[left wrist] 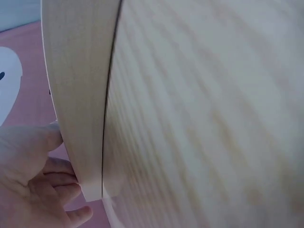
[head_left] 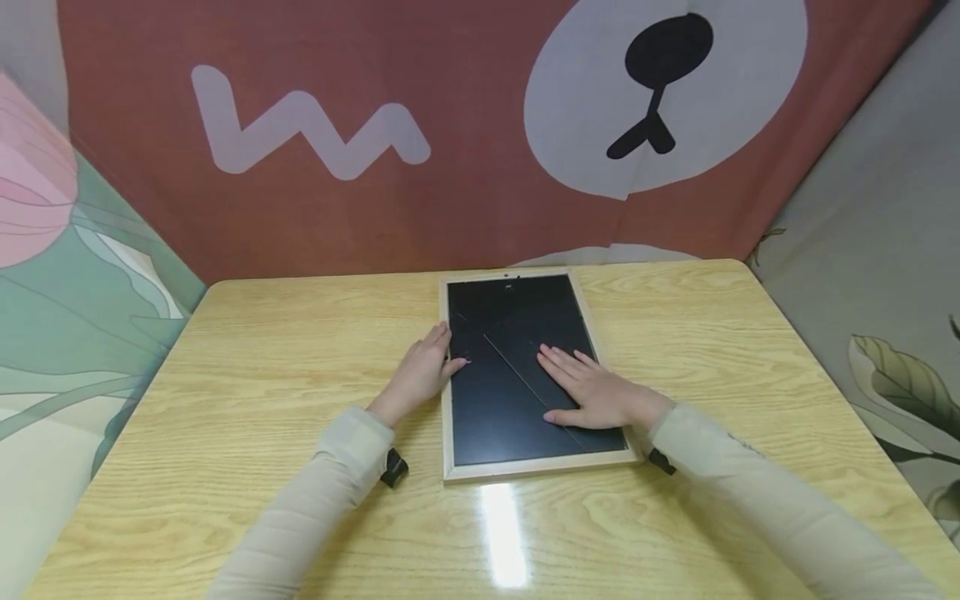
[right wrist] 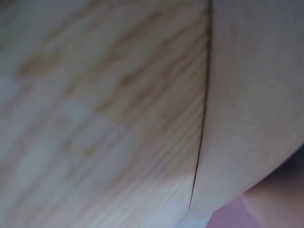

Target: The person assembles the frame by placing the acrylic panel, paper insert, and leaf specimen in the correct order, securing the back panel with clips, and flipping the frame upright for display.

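A picture frame (head_left: 447, 433) with a pale wooden border lies on the table, its black backing board (head_left: 487, 433) facing up. A thin slanting line, perhaps the edge of a fold-out stand, crosses the board. My left hand (head_left: 418, 372) rests against the left border, the thumb over the board's edge; in the left wrist view its fingers (left wrist: 61, 178) touch the border's side. Spread flat, my right hand (head_left: 596, 394) presses on the right half of the board. The right wrist view shows mostly tabletop and the frame's side (right wrist: 251, 95), with little of the hand.
The wood-grain table (head_left: 300, 350) reaches back to a brown cloth (head_left: 450, 217) with a cartoon face on it. Printed leafy hangings (head_left: 892, 375) stand on both sides. Light reflects off the tabletop below the frame.
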A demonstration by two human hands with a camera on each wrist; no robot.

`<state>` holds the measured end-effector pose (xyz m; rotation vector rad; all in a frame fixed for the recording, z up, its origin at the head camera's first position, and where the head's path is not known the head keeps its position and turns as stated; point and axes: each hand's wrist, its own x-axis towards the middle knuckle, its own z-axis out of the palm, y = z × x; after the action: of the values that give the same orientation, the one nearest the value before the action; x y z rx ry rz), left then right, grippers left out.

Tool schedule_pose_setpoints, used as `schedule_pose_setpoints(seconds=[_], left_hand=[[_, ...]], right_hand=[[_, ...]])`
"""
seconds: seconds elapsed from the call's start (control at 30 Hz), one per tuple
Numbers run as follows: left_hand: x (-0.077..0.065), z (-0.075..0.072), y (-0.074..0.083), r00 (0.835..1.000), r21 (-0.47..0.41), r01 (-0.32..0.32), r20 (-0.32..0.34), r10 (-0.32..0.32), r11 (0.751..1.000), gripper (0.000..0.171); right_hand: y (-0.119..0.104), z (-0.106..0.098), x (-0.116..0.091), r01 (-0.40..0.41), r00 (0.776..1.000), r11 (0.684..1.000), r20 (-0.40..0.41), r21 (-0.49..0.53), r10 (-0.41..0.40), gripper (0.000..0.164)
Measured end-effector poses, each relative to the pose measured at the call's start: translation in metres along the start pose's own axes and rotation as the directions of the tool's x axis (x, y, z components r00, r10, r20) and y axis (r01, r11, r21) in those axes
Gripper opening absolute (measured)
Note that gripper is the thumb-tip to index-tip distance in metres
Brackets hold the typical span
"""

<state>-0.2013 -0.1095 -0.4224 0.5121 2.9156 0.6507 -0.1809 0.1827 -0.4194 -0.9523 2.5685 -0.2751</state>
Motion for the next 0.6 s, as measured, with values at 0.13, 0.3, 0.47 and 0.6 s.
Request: schedule_pose_setpoints(seconds=[0.13,0.3,0.47,0.6], left_hand=[[-0.0013,-0.0005,-0.0006,1.000,-0.019,0.010,0.009,-0.010,1.000,0.060],[-0.0022,-0.0008,0.0002,1.000,0.003,0.011,0.016,-0.011,1.000,0.059],[-0.0020,-0.0016,0.0010,1.000,0.049,-0.001,0.020,0.000,0.999,0.058],[-0.0016,-0.0017,0.0014,1.000,0.082,-0.014,0.017,0.012,0.997,0.057]], right_hand=[[-0.0005,0.0000,0.0003,0.004,1.000,1.000,-0.003,0.006,-0.004,0.092],[-0.0001,0.0009,0.0001,0.007,1.000,1.000,-0.014,0.011,-0.007,0.092],[0.0002,0.0013,0.0002,0.000,1.000,1.000,-0.015,0.004,0.000,0.092],[0.0003,0.0016,0.0006,0.001,1.000,1.000,-0.013,0.007,-0.001,0.092]])
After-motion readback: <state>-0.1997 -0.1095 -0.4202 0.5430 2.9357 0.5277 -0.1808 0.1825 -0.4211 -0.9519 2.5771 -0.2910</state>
